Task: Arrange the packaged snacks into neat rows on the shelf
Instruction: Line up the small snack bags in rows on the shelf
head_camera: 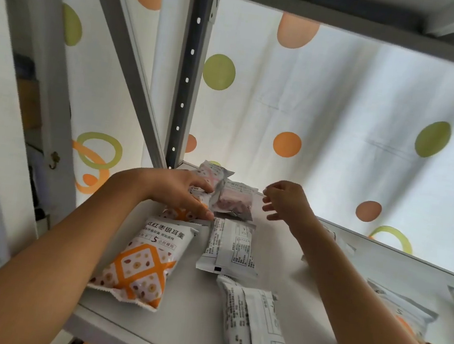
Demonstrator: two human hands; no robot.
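The left hand (180,192) is gripping a far-left snack packet (207,182) on the shelf (189,327), fingers curled round it; the right hand (285,202) is hovering loose, holding nothing. Better to be squaring it behind the orange packet (143,261) (edges parallel).

A room in a home, used to store things

A grey metal shelf (230,323) stands here, with a post (187,75) full of little holes. Behind it hangs a white curtain (328,104) with orange and green dots, like one in a house. Snack packets (140,261) lie on the shelf. On the left is a white door (43,98) with a small hook (55,159).
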